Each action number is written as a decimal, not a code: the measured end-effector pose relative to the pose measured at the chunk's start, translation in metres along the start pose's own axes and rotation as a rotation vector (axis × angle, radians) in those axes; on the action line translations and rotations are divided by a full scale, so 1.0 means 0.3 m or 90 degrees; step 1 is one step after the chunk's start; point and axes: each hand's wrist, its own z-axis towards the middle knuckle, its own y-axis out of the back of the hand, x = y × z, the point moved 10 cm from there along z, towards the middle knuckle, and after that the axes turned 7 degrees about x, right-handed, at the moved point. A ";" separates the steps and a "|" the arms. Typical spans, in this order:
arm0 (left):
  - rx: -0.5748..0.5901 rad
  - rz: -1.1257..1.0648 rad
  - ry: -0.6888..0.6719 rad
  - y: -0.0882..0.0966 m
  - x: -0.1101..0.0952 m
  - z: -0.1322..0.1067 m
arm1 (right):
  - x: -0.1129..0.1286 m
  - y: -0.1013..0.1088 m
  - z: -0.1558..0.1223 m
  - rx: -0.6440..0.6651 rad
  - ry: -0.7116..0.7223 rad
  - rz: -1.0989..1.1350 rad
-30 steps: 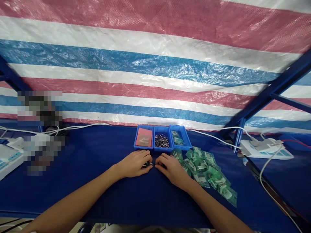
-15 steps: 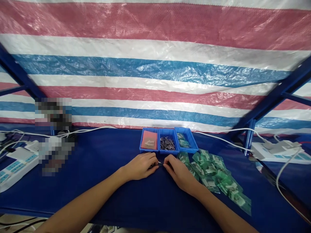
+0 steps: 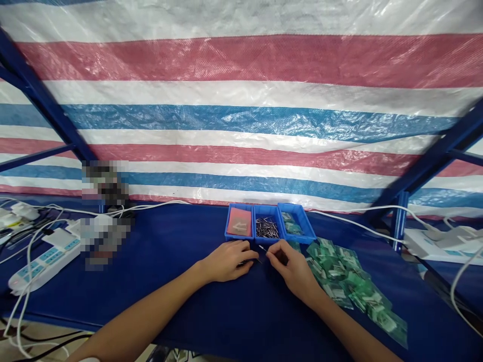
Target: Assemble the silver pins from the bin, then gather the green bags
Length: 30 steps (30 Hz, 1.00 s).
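Right hand [image 3: 293, 267] fingers pinch slim metal pin [image 3: 262, 248] just in front of middle blue bin [image 3: 267, 241]. Left hand [image 3: 227, 262], front-left of bin, curled, grip unclear. Pin probably light, stiff, slippery; hold mid-shaft.

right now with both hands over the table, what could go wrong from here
The slim, light-tipped pin might slip, since the right hand seems to pinch it only between its fingertips. The loose pile of green see-through plastic bags lies close beside that hand, so a sideways sweep could scatter it.
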 end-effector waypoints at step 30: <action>-0.006 -0.017 0.015 -0.007 0.016 0.001 | -0.030 0.036 0.001 -0.057 -0.008 0.098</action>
